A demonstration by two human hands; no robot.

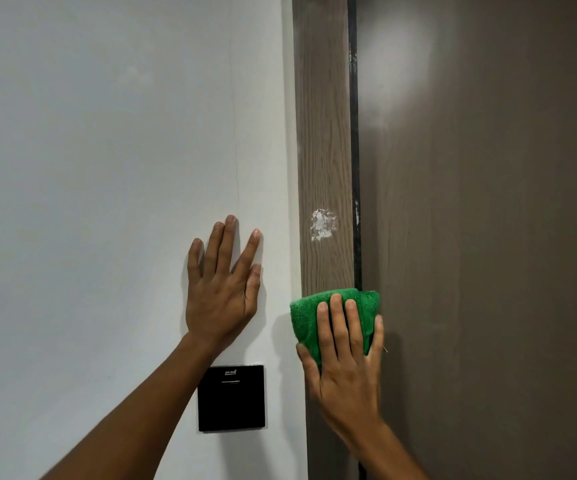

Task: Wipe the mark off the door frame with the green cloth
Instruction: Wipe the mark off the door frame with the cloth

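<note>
A white smeared mark point(323, 224) sits on the brown wood-grain door frame point(325, 133), about mid-height in view. My right hand point(344, 358) presses a folded green cloth point(309, 320) flat against the frame, a little below the mark and not touching it. My left hand point(223, 289) lies flat on the white wall left of the frame, fingers spread and holding nothing.
A black square panel point(231, 398) is mounted on the white wall point(107, 168) just below my left wrist. Right of the frame runs a dark vertical gap point(354, 133), then the brown door point(487, 237).
</note>
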